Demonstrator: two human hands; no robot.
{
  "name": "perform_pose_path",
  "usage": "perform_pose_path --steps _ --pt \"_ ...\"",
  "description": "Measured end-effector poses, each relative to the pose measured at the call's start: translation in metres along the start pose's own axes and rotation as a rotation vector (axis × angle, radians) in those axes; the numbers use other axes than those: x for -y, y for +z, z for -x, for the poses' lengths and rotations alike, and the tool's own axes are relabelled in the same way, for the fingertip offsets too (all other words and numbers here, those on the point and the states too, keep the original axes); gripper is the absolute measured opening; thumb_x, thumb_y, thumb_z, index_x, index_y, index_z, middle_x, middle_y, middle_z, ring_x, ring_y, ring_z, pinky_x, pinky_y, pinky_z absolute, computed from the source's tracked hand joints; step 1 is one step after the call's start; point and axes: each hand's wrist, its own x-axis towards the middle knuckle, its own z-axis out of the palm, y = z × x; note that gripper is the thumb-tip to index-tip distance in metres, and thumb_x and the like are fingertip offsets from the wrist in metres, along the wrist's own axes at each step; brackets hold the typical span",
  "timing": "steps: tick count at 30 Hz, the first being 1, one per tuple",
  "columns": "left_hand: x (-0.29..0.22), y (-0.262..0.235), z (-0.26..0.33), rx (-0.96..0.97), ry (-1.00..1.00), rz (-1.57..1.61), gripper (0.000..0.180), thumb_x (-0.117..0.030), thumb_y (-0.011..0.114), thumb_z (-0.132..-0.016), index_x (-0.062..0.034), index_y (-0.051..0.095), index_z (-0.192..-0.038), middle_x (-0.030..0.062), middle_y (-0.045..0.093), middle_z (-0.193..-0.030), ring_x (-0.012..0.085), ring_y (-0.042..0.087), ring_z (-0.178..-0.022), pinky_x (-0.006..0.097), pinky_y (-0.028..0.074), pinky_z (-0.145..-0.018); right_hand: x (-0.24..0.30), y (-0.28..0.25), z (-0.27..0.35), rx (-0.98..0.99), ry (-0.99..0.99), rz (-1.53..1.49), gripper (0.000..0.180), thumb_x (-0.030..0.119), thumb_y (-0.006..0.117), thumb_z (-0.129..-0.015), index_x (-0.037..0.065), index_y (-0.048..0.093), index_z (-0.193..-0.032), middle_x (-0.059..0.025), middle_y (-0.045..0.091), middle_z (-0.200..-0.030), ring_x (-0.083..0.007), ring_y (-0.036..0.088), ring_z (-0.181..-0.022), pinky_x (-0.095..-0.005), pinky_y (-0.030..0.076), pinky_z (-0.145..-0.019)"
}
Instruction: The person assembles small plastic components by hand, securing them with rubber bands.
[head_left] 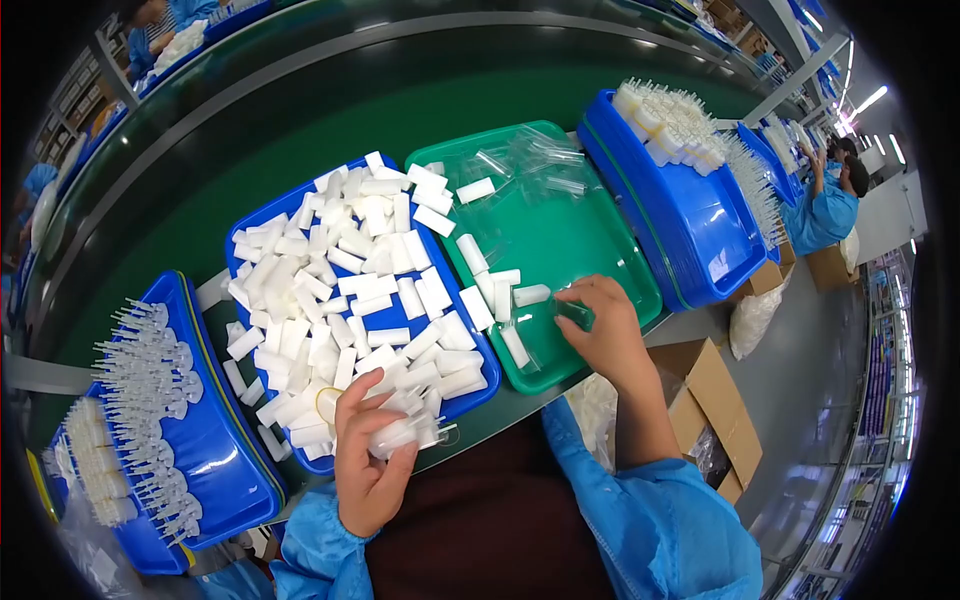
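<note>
My left hand point(368, 455) curls round a bunch of white cylindrical pieces with clear ends point(402, 430), at the near edge of a blue tray point(462, 398) heaped with white cylinders point(330, 290). A pale yellowish ring point(327, 404) shows beside its fingers. To the right, my right hand point(608, 330) pinches a short clear tube point(574, 313) over a green tray point(570, 235). Several white cylinders lie along that tray's left side, one of them point(531, 295) just left of my fingertips. Loose clear tubes point(550, 150) are gathered at the tray's far end.
At the left, a blue tray point(235, 465) carries rows of clear, thin-stemmed parts point(150, 400). Stacked blue trays point(700, 230) with bundled white pieces point(670, 125) stand on the right. Below them is an open cardboard box point(715, 405). A co-worker in blue point(825, 210) is farther right.
</note>
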Motion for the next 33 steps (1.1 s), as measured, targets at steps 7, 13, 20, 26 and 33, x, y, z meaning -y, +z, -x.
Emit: perform_pose_path --steps 7,13,20,26,33 --pt "-0.005 -0.001 -0.002 -0.044 0.033 -0.007 0.031 0.0 0.061 -0.079 -0.005 0.054 -0.109 0.0206 0.034 -0.137 0.0304 0.048 -0.114 0.039 0.039 -0.096 0.038 -0.002 0.0 0.008 -0.202 -0.443 0.029 0.003 0.079 -0.066 0.002 0.067 -0.092 -0.0097 0.063 -0.104 -0.0162 0.059 -0.081 -0.0285 0.047 -0.068" --pt "-0.006 -0.005 0.001 -0.133 -0.012 0.017 0.029 -0.001 0.061 -0.08 -0.0041 0.056 -0.109 0.0197 0.04 -0.133 0.0285 0.05 -0.112 0.037 0.039 -0.095 0.081 0.013 -0.005 0.193 -0.247 -0.964 0.025 -0.002 0.074 -0.073 0.004 0.069 -0.097 -0.0022 0.051 -0.101 -0.0086 0.051 -0.073 -0.0192 0.042 -0.064" --pt "-0.008 -0.011 0.006 -0.179 -0.035 -0.001 0.028 -0.002 0.062 -0.082 -0.0043 0.057 -0.109 0.0175 0.04 -0.131 0.0264 0.052 -0.108 0.036 0.041 -0.093 0.126 0.025 -0.004 0.431 -0.151 -1.364 0.044 0.0 0.062 -0.086 0.001 0.049 -0.128 -0.0069 0.059 -0.106 -0.0054 0.055 -0.081 -0.0195 0.046 -0.07" --pt "-0.006 -0.013 0.007 -0.18 -0.008 -0.048 0.027 -0.003 0.062 -0.082 -0.0036 0.057 -0.109 0.0167 0.036 -0.136 0.0252 0.054 -0.102 0.035 0.043 -0.089 0.131 0.039 0.003 0.404 -0.185 -1.261 0.038 0.004 0.06 -0.089 0.0 0.05 -0.126 -0.0074 0.06 -0.105 -0.0079 0.055 -0.091 -0.0214 0.046 -0.078" --pt "-0.002 -0.011 0.005 -0.192 0.015 -0.075 0.026 -0.005 0.063 -0.083 -0.0031 0.056 -0.108 0.0174 0.038 -0.134 0.0262 0.054 -0.101 0.035 0.043 -0.088 0.133 0.048 0.007 0.411 -0.183 -1.275 0.033 0.005 0.059 -0.089 -0.001 0.052 -0.122 -0.0085 0.062 -0.102 -0.0093 0.058 -0.087 -0.0224 0.047 -0.078"
